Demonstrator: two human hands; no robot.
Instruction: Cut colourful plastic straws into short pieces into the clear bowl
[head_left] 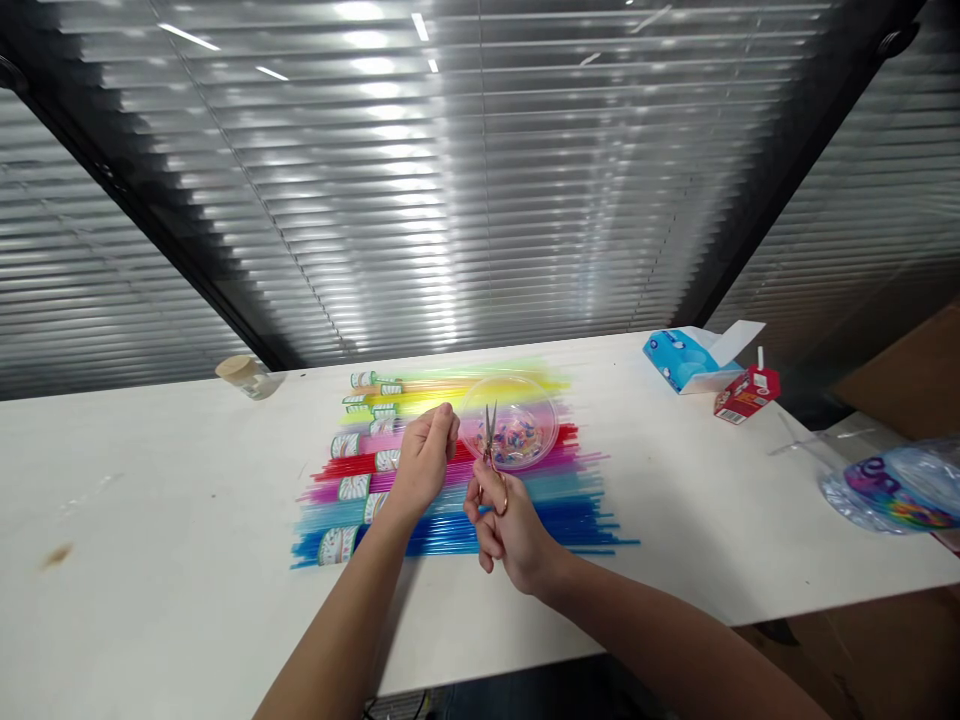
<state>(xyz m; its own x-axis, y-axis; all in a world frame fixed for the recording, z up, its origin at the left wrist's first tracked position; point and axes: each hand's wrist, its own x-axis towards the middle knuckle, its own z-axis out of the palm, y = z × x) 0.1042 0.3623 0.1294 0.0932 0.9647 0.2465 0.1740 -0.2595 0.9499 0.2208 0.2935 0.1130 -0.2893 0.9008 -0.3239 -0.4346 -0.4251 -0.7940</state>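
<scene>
My right hand (510,525) holds a pair of scissors (490,440) by the finger loops, with the blades pointing up and slightly apart. Closed in a pinch, my left hand (426,455) is left of the blades; whatever its fingers hold is hidden or too small to make out. Behind the scissors is a clear round plastic bowl (553,425) with small colourful cut pieces (517,440) at its bottom. Under both hands lie bundles of thin plastic straws (540,525), sorted by colour from yellow-green through red to dark blue, with printed paper bands (337,545) at their left ends.
A cork-lidded glass jar (247,378) stands at the back left of the white table (187,560). To the right are a blue tissue box (686,360), a red drink carton (746,393) and clear plastic packaging (900,485). Window blinds (450,200) rise behind the table.
</scene>
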